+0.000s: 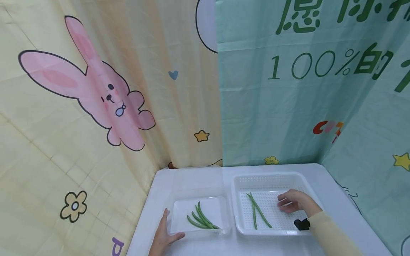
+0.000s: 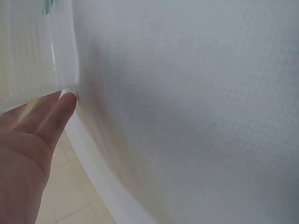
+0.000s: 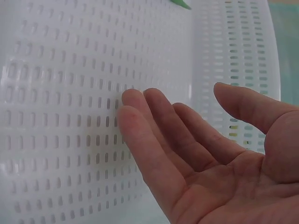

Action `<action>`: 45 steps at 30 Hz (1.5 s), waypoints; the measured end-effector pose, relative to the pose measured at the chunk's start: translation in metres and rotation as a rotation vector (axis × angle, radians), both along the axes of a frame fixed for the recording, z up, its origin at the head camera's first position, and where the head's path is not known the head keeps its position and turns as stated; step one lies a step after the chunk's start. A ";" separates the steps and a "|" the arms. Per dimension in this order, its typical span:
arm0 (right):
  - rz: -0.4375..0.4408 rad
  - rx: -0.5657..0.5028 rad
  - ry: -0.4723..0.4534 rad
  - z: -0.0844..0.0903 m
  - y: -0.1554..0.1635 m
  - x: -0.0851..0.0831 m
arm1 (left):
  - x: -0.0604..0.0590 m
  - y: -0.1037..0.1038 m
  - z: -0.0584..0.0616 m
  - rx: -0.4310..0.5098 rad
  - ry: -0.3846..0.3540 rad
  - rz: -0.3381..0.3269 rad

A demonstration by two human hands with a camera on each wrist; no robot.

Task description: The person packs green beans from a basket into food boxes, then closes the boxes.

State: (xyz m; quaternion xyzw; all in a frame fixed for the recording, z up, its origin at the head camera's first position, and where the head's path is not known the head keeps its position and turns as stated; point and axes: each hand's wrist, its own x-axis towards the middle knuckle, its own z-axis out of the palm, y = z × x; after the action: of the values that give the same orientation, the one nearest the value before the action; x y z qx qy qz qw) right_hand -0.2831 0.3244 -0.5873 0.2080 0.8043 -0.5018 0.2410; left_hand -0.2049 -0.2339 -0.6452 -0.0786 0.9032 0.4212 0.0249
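Note:
My left hand (image 1: 164, 234) is at the left front corner of a clear plastic container (image 1: 221, 233), thumb and fingers spread. In the left wrist view, its fingers reach the lower edge of the container (image 2: 42, 51). Several green beans (image 1: 201, 218) lie bunched inside. My right hand (image 1: 295, 201) hovers over the right part of a white perforated basket (image 1: 238, 224), holding nothing, fingers loosely bent and thumb apart. Two green beans (image 1: 261, 213) lie crossed in the basket, left of that hand. The right wrist view catches just a bean tip (image 3: 181, 3) at the top.
Both containers stand side by side on a white table (image 1: 189, 245). Printed curtains hang close around it, a cream one (image 1: 179, 106) on the left and a green one (image 1: 256, 113) on the right. A black heart shape (image 1: 301, 224) shows by the right cuff.

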 end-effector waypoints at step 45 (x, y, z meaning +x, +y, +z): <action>0.170 0.259 -0.071 -0.032 -0.096 -0.031 | 0.000 -0.001 -0.001 -0.028 0.044 -0.012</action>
State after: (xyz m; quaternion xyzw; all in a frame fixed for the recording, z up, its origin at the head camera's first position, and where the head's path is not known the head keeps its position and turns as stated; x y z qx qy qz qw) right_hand -0.3142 0.2286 -0.6197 0.1862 0.8680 -0.3640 0.2819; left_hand -0.2052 -0.2347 -0.6462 -0.0642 0.9098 0.4100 0.0065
